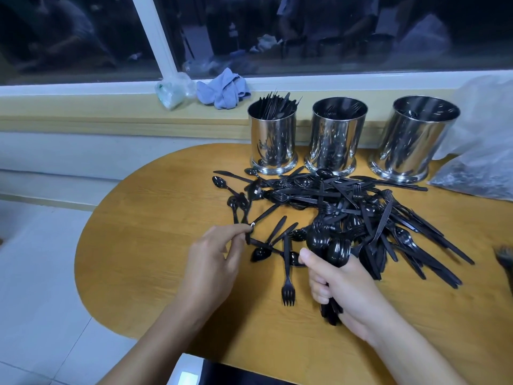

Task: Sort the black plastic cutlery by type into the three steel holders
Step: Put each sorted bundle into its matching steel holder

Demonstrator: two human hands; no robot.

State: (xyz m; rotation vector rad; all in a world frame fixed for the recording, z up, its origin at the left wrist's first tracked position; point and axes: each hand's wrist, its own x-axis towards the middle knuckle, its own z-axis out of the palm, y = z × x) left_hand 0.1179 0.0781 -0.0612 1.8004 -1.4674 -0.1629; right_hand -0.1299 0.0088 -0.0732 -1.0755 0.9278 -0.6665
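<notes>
A heap of black plastic cutlery (361, 209) lies on the wooden table (155, 218). Behind it stand three steel holders: the left holder (273, 137) is full of knives, the middle holder (334, 137) shows a few forks inside, and the right holder (415, 140) looks nearly empty. My right hand (344, 290) grips a bunch of spoons (327, 245), bowls up. My left hand (213, 259) pinches the handle end of a spoon (263, 215) at the heap's left edge. A single fork (288, 284) lies between my hands.
A clear plastic bag (477, 168) with more black cutlery sits at the right. On the window sill lie a blue cloth (222, 88) and a crumpled plastic bag (173, 93). A dark flat object (236, 375) lies at the table's near edge.
</notes>
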